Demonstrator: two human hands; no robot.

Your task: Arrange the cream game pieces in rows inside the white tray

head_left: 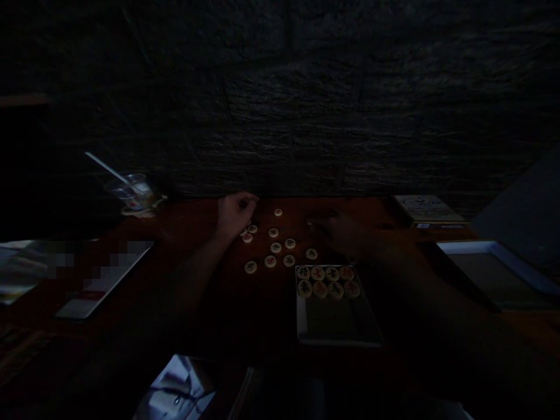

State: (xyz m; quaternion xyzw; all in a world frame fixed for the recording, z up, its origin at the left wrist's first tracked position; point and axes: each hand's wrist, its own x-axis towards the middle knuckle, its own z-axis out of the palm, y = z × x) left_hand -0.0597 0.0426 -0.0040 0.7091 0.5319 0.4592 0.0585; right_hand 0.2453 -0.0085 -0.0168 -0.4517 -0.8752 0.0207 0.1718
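Round cream xiangqi discs [275, 247], black- and red-lettered, lie scattered across the dark wooden table [236, 315] and rowed in a white tray [335, 324]; the left hand [235, 214] curls shut beside them, the right hand [339, 233] too dim to tell.

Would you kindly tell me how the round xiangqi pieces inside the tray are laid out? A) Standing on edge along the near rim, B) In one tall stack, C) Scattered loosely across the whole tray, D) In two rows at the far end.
D: the xiangqi pieces lie flat in two rows of four at the far end of the tray.
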